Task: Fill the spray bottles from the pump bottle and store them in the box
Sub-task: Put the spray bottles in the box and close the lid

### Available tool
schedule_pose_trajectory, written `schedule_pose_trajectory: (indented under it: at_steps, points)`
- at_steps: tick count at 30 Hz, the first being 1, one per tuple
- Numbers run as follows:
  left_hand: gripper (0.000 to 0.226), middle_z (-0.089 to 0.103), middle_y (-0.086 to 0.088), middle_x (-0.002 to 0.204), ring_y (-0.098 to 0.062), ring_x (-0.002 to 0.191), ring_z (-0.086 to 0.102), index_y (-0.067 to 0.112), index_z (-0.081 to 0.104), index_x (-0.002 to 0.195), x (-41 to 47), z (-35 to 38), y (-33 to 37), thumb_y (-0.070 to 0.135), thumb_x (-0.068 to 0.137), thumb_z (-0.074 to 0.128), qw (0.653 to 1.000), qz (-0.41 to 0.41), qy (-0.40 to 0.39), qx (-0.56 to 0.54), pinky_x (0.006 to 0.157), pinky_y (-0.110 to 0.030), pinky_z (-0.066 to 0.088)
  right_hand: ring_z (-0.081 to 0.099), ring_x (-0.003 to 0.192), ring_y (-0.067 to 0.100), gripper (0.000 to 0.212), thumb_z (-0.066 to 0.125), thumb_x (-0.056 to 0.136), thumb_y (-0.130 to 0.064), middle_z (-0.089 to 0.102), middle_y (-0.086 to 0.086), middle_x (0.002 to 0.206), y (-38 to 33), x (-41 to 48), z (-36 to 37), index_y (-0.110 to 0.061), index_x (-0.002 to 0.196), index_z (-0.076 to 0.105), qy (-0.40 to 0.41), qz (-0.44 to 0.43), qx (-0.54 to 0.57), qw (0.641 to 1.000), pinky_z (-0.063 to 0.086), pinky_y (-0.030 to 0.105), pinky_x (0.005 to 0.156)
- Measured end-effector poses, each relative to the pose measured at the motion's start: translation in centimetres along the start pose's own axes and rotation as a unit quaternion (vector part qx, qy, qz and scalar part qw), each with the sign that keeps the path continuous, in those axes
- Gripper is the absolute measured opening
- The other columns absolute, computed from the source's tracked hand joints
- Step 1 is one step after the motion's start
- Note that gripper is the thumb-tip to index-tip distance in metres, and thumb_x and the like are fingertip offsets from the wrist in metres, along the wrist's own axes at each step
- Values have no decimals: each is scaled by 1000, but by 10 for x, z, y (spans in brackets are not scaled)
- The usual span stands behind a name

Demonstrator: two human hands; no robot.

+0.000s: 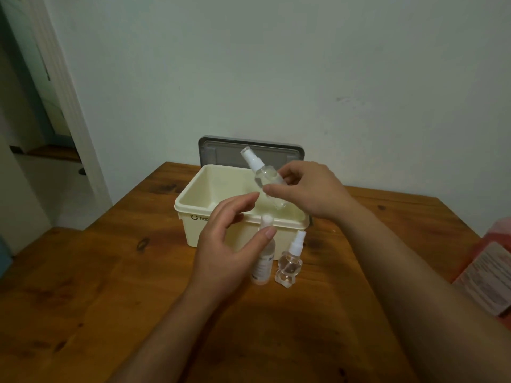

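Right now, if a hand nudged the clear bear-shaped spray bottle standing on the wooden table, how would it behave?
The small clear bear-shaped spray bottle probably tips easily: narrow lumpy base, tall white sprayer on top. Its clear, hard-looking plastic suggests it is stiff and light. Its glossy curves may be slippery.

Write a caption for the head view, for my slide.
Right hand holds a clear spray bottle tilted above the open cream box; left hand hovers open by the pump bottle.
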State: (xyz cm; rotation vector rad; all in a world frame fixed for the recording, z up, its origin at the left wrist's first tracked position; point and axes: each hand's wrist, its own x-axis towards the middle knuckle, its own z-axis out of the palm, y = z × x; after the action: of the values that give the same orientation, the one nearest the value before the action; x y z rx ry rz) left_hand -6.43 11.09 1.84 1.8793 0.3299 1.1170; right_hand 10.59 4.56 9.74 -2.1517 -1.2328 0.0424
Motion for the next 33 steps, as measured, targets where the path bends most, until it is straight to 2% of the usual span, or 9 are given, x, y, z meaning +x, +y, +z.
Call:
schedule_pose_trajectory:
  at_steps: [4, 9, 11, 16, 20, 25, 29, 33]
  points:
    - [49, 56, 25, 123, 1, 116, 53, 40, 55, 125, 0, 0, -3, 47, 77, 66, 1000, 8, -7, 7, 92, -12, 45, 61, 91, 13, 47, 68, 79, -62, 63, -11, 98, -2, 15, 8, -29, 113, 65, -59, -10, -120, 991, 55, 38, 83]
    - [50, 54, 24, 124, -2, 117, 52, 40, 54, 126, 2, 3, -5, 48, 77, 64, 1000, 14, -9, 10, 91, -12, 45, 60, 90, 15, 47, 66, 82, -59, 64, -7, 101, -1, 30, 21, -25, 113, 66, -137, -22, -183, 973, 53, 34, 77]
    - [51, 55, 22, 124, -1, 117, 52, 39, 54, 126, 3, 3, -6, 49, 77, 63, 1000, 15, -10, 16, 90, -11, 44, 59, 87, 15, 42, 66, 84, -56, 65, -5, 98, -1, 36, 27, -23, 110, 67, -163, -28, -197, 966, 48, 31, 71]
    - [46, 54, 26, 121, 1, 114, 52, 46, 52, 122, 4, 3, -5, 49, 77, 62, 1000, 18, -14, 22, 87, -9, 44, 53, 72, 13, 15, 60, 92, -37, 56, -7, 75, 0, 45, 37, -23, 90, 60, -225, -45, -244, 942, 37, 26, 59]
    - [45, 54, 27, 121, 2, 114, 52, 48, 51, 120, 4, 4, -7, 51, 77, 61, 999, 16, -17, 29, 87, -10, 45, 57, 77, 19, 6, 58, 91, -24, 59, -4, 76, 1, 49, 42, -22, 87, 62, -254, -48, -271, 927, 40, 28, 62]
    - [45, 53, 27, 122, 2, 115, 51, 47, 51, 121, 4, 5, -9, 51, 77, 61, 999, 17, -18, 36, 88, -9, 44, 58, 76, 21, 11, 58, 92, -22, 62, 0, 80, 3, 53, 46, -15, 92, 66, -282, -48, -295, 912, 47, 33, 70]
    - [44, 54, 27, 121, 3, 114, 51, 47, 52, 120, 3, 6, -8, 51, 77, 60, 999, 25, -15, 44, 87, -8, 44, 60, 82, 22, 14, 59, 93, -21, 66, 4, 90, 4, 55, 47, -12, 99, 68, -299, -40, -300, 905, 50, 35, 79]
    - [42, 53, 29, 121, 4, 115, 50, 48, 51, 119, 3, 5, -8, 50, 78, 60, 998, 32, -15, 49, 87, -9, 45, 55, 75, 17, 8, 58, 94, -19, 60, 0, 81, 3, 56, 48, -14, 94, 63, -313, -42, -307, 898, 47, 31, 75]
